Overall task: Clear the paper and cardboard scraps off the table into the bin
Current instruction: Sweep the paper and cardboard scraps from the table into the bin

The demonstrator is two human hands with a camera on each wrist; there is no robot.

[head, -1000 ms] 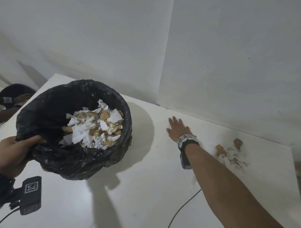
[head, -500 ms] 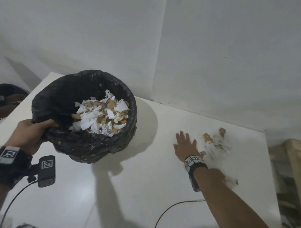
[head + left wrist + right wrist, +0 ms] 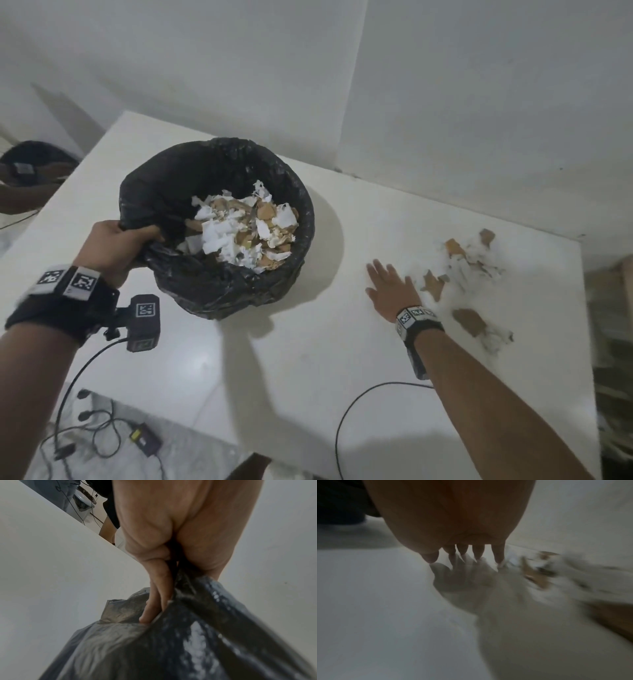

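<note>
A bin lined with a black bag (image 3: 212, 284) hangs above the white table's (image 3: 308, 359) left part, half full of white paper and brown cardboard scraps (image 3: 246, 233). My left hand (image 3: 116, 246) grips its near rim, fingers curled round the bag (image 3: 197, 635). My right hand (image 3: 390, 291) lies flat, fingers straight, on the table just left of a loose pile of scraps (image 3: 462, 270). The right wrist view is blurred, with straight fingertips (image 3: 499, 559) on the table and scraps (image 3: 537, 577) to their right.
White walls meet in a corner behind the table. A black cable (image 3: 356, 407) loops over the table's near edge by my right forearm. Cables and a power adapter (image 3: 144, 438) lie on the floor at lower left. Wooden boards (image 3: 613, 308) stand beyond the table's right edge.
My right hand has pulled back toward me along the table, staying flat beside the scraps, which have spread out. My left hand has carried the bin to the right, further over the table.
</note>
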